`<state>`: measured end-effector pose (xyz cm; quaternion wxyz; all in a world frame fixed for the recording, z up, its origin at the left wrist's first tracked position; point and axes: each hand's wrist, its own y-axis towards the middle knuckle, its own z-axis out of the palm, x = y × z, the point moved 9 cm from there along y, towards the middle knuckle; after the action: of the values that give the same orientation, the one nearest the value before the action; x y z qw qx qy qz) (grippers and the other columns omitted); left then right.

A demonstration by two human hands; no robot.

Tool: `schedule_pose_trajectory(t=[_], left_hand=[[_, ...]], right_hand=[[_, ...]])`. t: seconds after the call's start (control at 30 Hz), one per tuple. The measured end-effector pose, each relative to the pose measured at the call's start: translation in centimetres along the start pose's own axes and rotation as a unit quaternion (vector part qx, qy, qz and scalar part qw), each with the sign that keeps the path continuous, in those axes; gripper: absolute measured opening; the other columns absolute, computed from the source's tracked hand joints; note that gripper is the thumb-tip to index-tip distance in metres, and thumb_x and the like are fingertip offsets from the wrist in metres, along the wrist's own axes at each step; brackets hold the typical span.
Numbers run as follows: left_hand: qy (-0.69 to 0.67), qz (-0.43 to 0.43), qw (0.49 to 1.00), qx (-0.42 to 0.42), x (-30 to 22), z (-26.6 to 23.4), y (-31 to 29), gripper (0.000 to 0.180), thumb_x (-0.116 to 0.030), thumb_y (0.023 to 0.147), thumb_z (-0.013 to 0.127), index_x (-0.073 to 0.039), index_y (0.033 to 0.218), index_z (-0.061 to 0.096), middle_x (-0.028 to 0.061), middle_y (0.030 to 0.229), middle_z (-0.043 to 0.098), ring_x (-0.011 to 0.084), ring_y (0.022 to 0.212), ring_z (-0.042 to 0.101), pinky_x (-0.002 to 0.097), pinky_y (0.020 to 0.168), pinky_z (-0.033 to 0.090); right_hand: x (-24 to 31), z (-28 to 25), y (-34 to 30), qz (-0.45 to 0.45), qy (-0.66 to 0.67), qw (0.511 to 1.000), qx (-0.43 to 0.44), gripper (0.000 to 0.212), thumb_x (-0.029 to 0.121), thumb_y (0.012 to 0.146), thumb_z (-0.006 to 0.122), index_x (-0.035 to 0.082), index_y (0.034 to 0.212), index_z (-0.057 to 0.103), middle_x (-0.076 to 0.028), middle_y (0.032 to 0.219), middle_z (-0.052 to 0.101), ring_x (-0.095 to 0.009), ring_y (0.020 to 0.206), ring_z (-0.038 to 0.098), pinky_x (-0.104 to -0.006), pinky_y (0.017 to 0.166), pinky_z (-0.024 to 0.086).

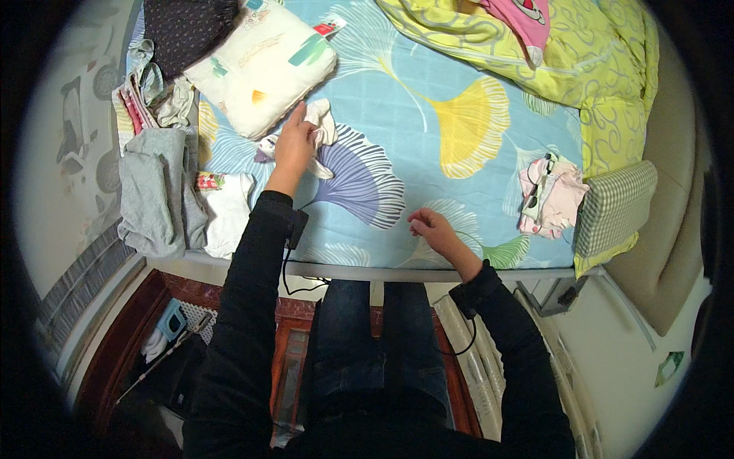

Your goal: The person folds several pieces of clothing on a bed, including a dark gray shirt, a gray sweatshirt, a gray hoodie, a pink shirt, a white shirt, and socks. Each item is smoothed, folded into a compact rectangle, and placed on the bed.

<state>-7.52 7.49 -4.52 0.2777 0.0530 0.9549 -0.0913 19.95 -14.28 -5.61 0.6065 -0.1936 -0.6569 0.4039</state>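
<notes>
My left hand (293,150) reaches over the bed, index finger stretched out. Its other fingers curl against a small crumpled white cloth (323,120) with purple patches, which spills out on both sides; part of it is hidden under the hand. Just beyond the fingertip lies a folded cream quilted bundle (264,65) with green and orange prints. Over the blue leaf-printed bedsheet (367,138) hovers my right hand (434,229), its fingers loosely bent and apart, holding nothing.
Grey folded clothing (157,191) and a white garment (227,210) lie at left, below a dark patterned cloth (187,30). Folded pink clothes (552,196) lie near a checked pillow (616,206) at right. A yellow-green quilt (550,76) covers the far right. The bed's edge (367,273) runs before me.
</notes>
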Motion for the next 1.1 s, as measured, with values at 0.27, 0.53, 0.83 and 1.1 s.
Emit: schedule_pose_trajectory(t=[0.27, 0.53, 0.83, 1.1], left_hand=[[-0.241, -0.065, 0.968, -0.022, -3.7, 0.1, -3.7, 0.008, -0.007, 0.078, 0.064, -0.002, 0.082, 0.068, 0.0102, 0.079, 0.064, 0.0213, 0.071, 0.056, 0.0318, 0.065, 0.045], [-0.404, -0.178, 0.897, 0.035, -11.9, 0.4, -13.4, 0.007, -0.005, 0.078, 0.070, 0.000, 0.080, 0.067, 0.0000, 0.071, 0.061, 0.0059, 0.062, 0.050, 0.0208, 0.057, 0.042], [-0.265, -0.061, 0.962, 0.033, -14.4, -1.2, -16.0, 0.012, -0.007, 0.072, 0.073, 0.000, 0.072, 0.063, 0.0080, 0.067, 0.058, 0.0146, 0.059, 0.053, 0.0268, 0.054, 0.043], [-0.263, -0.095, 0.960, 0.015, -14.7, -1.2, -18.6, 0.009, -0.004, 0.073, 0.071, -0.001, 0.072, 0.063, 0.0094, 0.068, 0.059, 0.0167, 0.059, 0.055, 0.0281, 0.054, 0.044]], right_hand=[[4.1, -0.2, -1.1, -0.026, -0.018, 0.998, -0.055, 0.022, 0.010, 0.086, 0.060, 0.002, 0.106, 0.056, -0.005, 0.087, 0.059, -0.012, 0.074, 0.056, -0.0269, 0.068, 0.047], [14.0, 3.8, -3.5, -0.274, -0.101, 0.953, -0.083, 0.051, 0.015, 0.077, 0.072, 0.006, 0.122, 0.048, -0.013, 0.109, 0.053, -0.020, 0.092, 0.056, -0.0300, 0.070, 0.048], [11.6, 4.5, -5.1, -0.234, -0.119, 0.965, -0.029, 0.045, 0.013, 0.077, 0.068, 0.003, 0.118, 0.054, -0.013, 0.111, 0.059, -0.023, 0.095, 0.060, -0.0328, 0.074, 0.050], [11.0, 6.0, -5.3, -0.227, -0.167, 0.957, 0.075, 0.047, 0.010, 0.076, 0.066, 0.002, 0.120, 0.052, -0.012, 0.113, 0.060, -0.019, 0.100, 0.058, -0.0315, 0.079, 0.048]])
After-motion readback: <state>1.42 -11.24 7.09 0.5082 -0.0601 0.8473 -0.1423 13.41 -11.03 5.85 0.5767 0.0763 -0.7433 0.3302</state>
